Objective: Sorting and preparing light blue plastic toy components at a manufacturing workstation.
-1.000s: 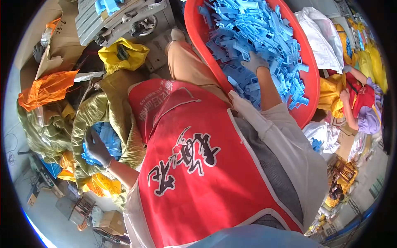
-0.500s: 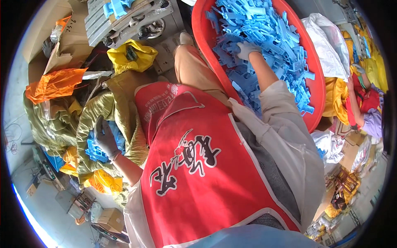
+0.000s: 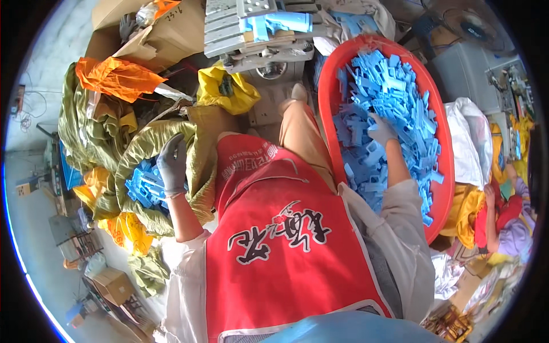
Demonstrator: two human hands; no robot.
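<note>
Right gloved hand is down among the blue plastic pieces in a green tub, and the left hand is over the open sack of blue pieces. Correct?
Not quite. The head view shows the tub is red, not green. The right hand is in its blue pieces; the left hand is over the sack.

Small plastics workshop, red tub (image 3: pixel 443 171) heaped with identical blue moulded parts (image 3: pixel 394 97), more in an open olive woven sack (image 3: pixel 143 151), grey press machine (image 3: pixel 260 31), cardboard cartons (image 3: pixel 171 34), bare concrete floor (image 3: pixel 34 223), worker's red apron (image 3: pixel 280 251)
</note>
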